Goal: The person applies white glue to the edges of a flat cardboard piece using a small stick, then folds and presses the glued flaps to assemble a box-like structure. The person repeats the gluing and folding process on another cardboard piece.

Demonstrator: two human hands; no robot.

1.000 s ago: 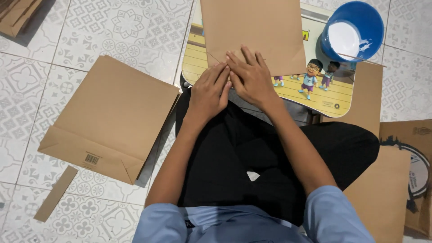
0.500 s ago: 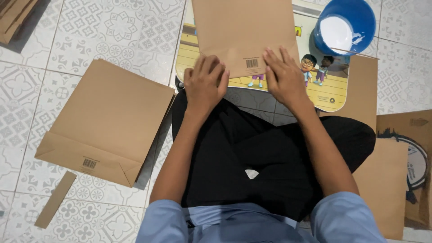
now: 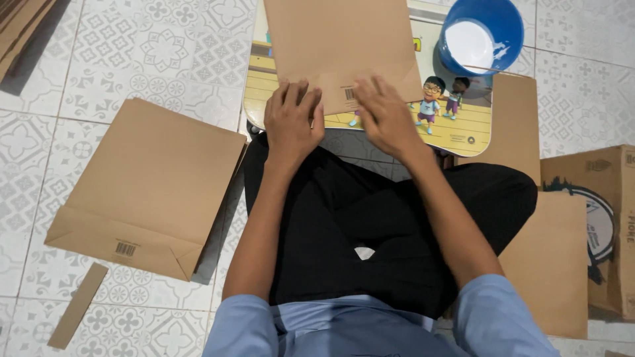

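A person sits cross-legged on the tiled floor point(image 3: 165, 53) with a low worktop point(image 3: 463, 129), printed with cartoon figures, just past the knees. On it lies a flat brown paper bag point(image 3: 337, 46), its folded bottom edge turned toward the person. The left hand point(image 3: 291, 119) lies flat with its fingers close together, pressing down on the near left corner of the folded flap. The right hand point(image 3: 383, 112) lies beside it, fingers slightly spread, palm down on the same flap; its motion blur makes the exact fingertip contact hard to tell. Neither hand pinches anything.

A blue bowl point(image 3: 483, 33) of white paste stands on the far right corner of the worktop, near the bag but not touching it. A stack of finished bags point(image 3: 152, 192) lies on the floor to the left, with a loose strip of brown paper point(image 3: 76, 304) near it. More brown sheets point(image 3: 549, 264) and a cardboard box point(image 3: 608, 225) lie to the right.

Judging from this, uneven pressure could let the flap shift and set crooked. A wide sweep of the right arm could knock the bowl and spill paste over the bag
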